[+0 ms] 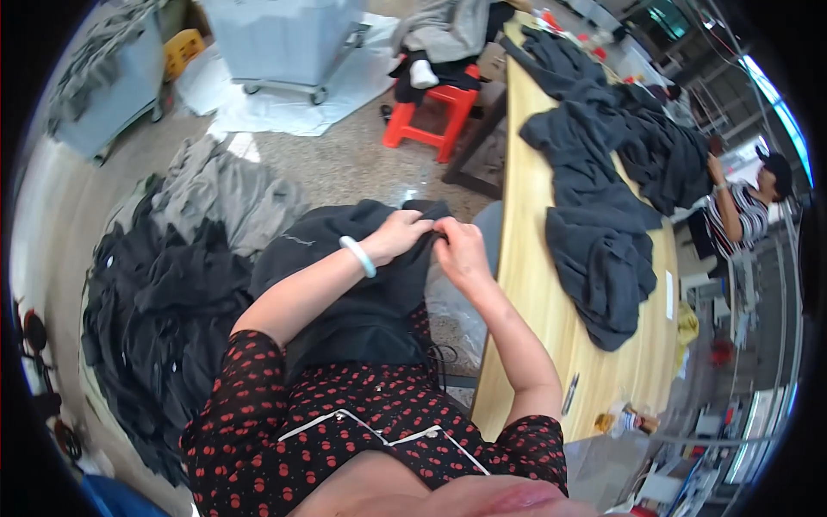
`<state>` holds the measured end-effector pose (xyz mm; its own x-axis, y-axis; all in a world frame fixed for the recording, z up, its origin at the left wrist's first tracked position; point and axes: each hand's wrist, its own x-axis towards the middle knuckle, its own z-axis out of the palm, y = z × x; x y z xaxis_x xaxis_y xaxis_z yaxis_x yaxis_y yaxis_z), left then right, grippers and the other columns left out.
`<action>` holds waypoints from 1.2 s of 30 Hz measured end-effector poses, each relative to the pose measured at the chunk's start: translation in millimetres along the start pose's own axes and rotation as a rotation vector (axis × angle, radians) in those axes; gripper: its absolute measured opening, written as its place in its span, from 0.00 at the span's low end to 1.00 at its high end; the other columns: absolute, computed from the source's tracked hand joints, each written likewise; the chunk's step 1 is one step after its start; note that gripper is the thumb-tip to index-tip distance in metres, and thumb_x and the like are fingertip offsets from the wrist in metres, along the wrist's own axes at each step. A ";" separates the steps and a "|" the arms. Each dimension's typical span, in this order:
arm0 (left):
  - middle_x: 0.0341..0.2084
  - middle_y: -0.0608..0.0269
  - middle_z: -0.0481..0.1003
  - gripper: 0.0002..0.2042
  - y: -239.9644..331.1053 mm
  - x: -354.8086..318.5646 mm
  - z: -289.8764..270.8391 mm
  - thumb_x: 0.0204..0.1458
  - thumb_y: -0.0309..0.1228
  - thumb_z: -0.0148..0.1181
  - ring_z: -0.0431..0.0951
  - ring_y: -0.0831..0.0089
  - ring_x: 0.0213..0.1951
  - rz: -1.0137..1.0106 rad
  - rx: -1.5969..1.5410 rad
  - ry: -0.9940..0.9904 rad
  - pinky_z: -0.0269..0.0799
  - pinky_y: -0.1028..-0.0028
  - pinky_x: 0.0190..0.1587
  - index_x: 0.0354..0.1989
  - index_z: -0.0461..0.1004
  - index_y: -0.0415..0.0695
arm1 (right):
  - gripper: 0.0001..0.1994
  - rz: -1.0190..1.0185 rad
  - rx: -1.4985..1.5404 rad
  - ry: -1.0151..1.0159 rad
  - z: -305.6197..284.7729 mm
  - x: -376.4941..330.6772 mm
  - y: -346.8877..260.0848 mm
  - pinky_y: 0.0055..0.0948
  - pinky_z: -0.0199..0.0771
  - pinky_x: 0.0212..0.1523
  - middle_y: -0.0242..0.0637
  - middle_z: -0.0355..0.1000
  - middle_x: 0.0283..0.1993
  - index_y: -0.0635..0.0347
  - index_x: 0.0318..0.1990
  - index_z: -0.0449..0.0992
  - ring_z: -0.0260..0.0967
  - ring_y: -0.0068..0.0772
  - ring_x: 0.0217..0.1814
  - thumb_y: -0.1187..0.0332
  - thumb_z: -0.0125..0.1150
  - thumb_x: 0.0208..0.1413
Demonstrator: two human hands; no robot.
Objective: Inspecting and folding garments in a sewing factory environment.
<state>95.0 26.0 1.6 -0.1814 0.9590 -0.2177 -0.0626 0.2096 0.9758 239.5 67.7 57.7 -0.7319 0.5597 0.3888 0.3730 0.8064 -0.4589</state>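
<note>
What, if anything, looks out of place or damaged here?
A pale, wavy thread-like strand on the held dark garment, to the left of the left hand. It stands out against the plain cloth; whether it is loose or stitched in, I cannot tell.

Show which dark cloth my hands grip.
The dark cloth before your waist: left hand and right hand pinch its edge; the dark floor heap and table garments lie outside their grip.

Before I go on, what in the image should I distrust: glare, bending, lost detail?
Head view: fisheye bending bows the table edge, and the corners go black; head view: a bright strip glares at upper right; head view: the dark cloth swallows fold detail, though the left hand and right hand look fairly clear.
</note>
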 end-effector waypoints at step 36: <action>0.24 0.49 0.65 0.06 19.5 -25.2 -5.4 0.47 0.25 0.48 0.69 0.55 0.29 0.622 0.567 -0.208 0.65 0.65 0.34 0.30 0.64 0.33 | 0.07 0.288 0.199 -0.312 -23.3 -1.8 16.7 0.28 0.68 0.38 0.47 0.71 0.34 0.66 0.33 0.69 0.70 0.43 0.38 0.75 0.54 0.46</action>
<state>93.1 4.9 26.0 0.1659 0.9349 0.3136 0.4970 -0.3539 0.7923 260.3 84.6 67.9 -0.7626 0.6465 -0.0215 0.4916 0.5577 -0.6688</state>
